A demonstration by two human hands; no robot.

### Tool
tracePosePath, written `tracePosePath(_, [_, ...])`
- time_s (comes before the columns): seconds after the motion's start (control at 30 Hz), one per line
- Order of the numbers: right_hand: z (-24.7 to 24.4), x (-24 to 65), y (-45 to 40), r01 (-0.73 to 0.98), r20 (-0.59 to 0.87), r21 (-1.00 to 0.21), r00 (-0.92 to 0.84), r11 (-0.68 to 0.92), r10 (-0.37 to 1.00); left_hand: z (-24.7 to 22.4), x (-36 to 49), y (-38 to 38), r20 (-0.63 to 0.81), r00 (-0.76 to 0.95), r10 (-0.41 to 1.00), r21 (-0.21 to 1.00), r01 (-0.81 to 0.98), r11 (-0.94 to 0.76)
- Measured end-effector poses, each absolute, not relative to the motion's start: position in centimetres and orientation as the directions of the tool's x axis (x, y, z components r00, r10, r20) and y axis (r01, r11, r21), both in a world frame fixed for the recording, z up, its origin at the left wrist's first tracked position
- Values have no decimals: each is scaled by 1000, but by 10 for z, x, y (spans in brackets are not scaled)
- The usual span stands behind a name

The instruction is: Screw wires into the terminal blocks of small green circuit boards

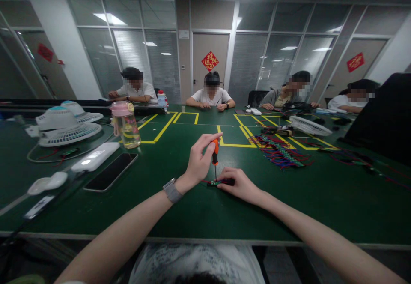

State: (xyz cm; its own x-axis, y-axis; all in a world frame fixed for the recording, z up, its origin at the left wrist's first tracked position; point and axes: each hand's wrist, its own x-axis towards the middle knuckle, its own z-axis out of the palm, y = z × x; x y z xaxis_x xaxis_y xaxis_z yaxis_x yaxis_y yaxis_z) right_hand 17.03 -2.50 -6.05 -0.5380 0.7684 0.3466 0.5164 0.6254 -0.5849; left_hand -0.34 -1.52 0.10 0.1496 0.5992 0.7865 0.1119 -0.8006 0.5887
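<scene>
An orange and black screwdriver (215,152) stands upright, its thin shaft reaching down to a small green circuit board (212,183) on the green table. My left hand (201,157) is closed around the upper part of its handle, index finger across the top. Low at the board's right end, my right hand (236,183) pinches the board or its wires; the fingers partly hide that end. A red wire runs out from the board's left side.
A phone (111,172), a white power strip (95,156), a pink-lidded bottle (126,125) and white fan parts (64,125) lie left. A bundle of wired boards (282,150) lies right. Several people sit across the table (180,219).
</scene>
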Motion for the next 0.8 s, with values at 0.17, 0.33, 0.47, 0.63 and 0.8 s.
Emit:
tracePosePath(0.17, [-60, 170, -26, 515, 346, -591, -534, 621, 772, 1, -2, -14, 781, 112, 615, 601, 135, -788])
tracePosePath(0.33, [-59, 169, -26, 518, 345, -589, -534, 621, 772, 5, -3, -15, 805, 106, 584, 551, 235, -801])
tracePosePath(0.47, [-59, 169, -26, 520, 340, -593, -530, 615, 777, 3, -3, -14, 776, 187, 603, 587, 137, -798])
tracePosePath(0.63, [-60, 169, -26, 518, 340, -593, -532, 616, 775, 0, -2, -13, 735, 184, 653, 651, 80, -755])
tracePosePath(0.8, [-60, 170, -26, 512, 349, -596, -528, 618, 774, 3, -3, -14, 787, 151, 599, 573, 182, -799])
